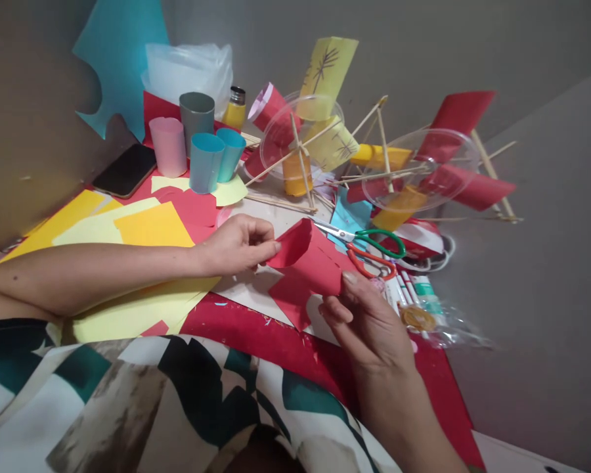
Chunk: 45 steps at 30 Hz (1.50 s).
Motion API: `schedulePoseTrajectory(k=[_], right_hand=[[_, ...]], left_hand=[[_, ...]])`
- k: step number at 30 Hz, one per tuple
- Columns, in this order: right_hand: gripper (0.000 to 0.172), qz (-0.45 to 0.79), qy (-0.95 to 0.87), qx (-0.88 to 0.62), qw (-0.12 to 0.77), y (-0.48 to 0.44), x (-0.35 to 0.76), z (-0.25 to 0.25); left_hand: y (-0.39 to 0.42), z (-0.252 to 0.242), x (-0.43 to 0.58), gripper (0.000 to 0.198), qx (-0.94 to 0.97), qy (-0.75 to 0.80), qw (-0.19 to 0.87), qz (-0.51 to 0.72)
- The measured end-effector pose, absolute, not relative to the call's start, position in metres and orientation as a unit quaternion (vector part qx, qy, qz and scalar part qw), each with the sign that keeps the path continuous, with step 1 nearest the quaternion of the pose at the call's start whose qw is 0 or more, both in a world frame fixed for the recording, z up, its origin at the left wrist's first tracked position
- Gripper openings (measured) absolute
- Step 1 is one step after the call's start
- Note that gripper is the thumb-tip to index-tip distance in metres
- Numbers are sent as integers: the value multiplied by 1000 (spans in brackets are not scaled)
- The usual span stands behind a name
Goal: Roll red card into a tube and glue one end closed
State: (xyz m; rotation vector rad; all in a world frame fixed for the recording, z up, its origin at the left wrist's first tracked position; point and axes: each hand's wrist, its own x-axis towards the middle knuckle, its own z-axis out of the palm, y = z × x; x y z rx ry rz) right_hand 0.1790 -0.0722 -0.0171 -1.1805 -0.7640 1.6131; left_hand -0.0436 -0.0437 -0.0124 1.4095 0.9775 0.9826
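Note:
A piece of red paper (309, 261) curled into a tube is held between both hands above the work surface. My left hand (239, 244) pinches its left open end with fingers closed on the edge. My right hand (367, 322) grips the tube's lower right end between thumb and fingers. Scissors with green and red handles (369, 244) lie just behind the tube, blades pointing left.
Paper cups in pink (168, 146), grey (197, 115) and blue (205, 162) stand at the back beside a black phone (127, 170). Yellow and orange sheets (138, 230) lie left. Stick-and-paper windmill models (423, 172) and bagged markers (418, 303) crowd the right.

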Motion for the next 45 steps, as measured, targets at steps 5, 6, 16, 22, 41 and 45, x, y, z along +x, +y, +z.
schedulePoseTrajectory(k=[5,6,16,22,41,45], right_hand=[[45,671,-304,-491,466,-72,182,-19],[43,673,-303,-491,463,-72,182,-19],[43,683,-289,-490,458,-73,182,-20],[41,687,-294,-484,455,-73,184,-20],[54,694,-303,-447,475,-64,186,-14],[49,725,-288,-444,440,-62,189,-12]], left_hand=[[-44,-12,-45,30,612,398,554,400],[-44,-12,-46,30,620,396,548,398],[-43,-15,-48,39,693,352,471,417],[-41,-18,-49,37,696,344,481,407],[-41,-14,-53,26,652,321,320,608],[-41,-16,-57,17,786,213,175,553]])
